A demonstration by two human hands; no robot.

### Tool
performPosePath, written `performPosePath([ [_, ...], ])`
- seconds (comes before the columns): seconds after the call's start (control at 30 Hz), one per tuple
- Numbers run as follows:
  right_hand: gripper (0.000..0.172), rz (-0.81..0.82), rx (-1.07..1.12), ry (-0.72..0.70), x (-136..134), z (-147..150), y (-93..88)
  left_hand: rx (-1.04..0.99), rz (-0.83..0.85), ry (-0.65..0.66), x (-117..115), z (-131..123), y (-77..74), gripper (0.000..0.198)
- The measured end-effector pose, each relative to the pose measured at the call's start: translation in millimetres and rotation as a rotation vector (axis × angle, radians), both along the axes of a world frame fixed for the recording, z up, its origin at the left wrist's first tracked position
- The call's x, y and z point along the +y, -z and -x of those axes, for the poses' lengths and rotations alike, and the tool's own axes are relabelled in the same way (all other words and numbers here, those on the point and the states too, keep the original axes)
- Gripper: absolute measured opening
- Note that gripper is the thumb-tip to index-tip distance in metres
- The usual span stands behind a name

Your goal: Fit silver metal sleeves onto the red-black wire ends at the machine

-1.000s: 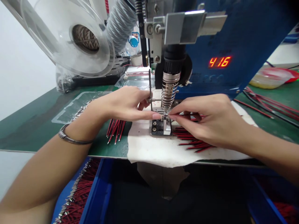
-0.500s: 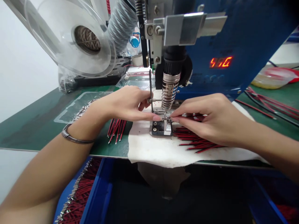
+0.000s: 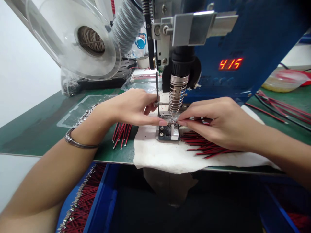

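My left hand (image 3: 131, 108) and my right hand (image 3: 213, 119) meet fingertip to fingertip at a small metal fixture (image 3: 168, 132) under the coiled soldering head (image 3: 177, 95) of a blue machine (image 3: 243, 42). Both hands pinch something tiny at the fixture's top; it is too small to name. A bundle of short red and black wires (image 3: 206, 145) lies under my right hand on a white cloth (image 3: 170, 155). Another small bunch of red wires (image 3: 120, 133) lies beneath my left wrist, which wears a metal bangle (image 3: 76, 142).
A clear solder reel (image 3: 75, 35) hangs at upper left beside a grey ribbed hose (image 3: 127, 24). The machine's red display (image 3: 230, 63) reads 415. Blue bins (image 3: 97, 200) with finished wires sit below the green table edge. Long red wires (image 3: 279, 110) trail at right.
Both hands stay pinched at the fixture, hardly moving. The machine's display has gone from 416 to 415.
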State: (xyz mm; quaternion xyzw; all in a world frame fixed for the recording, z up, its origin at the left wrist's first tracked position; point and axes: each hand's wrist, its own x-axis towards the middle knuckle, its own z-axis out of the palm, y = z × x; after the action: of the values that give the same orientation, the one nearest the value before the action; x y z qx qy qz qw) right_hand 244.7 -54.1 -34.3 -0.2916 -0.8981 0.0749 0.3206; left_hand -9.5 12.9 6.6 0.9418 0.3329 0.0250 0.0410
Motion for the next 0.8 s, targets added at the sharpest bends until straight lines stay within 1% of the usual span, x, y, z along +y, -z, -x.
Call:
performPosePath([
  [0.33, 0.017, -0.025, -0.012, -0.007, 1.3, -2.0, 2.7, 0.009, -0.019, 0.013, 0.8, 1.0, 0.3, 0.055],
  [0.6, 0.018, 0.000, -0.014, -0.004, 0.6, -0.1, 1.8, 0.014, -0.009, 0.014, 2.3, 3.0, 0.1, 0.059],
  [0.8, 0.018, 0.000, -0.014, -0.003, -0.1, -1.1, 2.5, 0.052, -0.047, 0.009, 2.1, 2.7, 0.6, 0.056],
])
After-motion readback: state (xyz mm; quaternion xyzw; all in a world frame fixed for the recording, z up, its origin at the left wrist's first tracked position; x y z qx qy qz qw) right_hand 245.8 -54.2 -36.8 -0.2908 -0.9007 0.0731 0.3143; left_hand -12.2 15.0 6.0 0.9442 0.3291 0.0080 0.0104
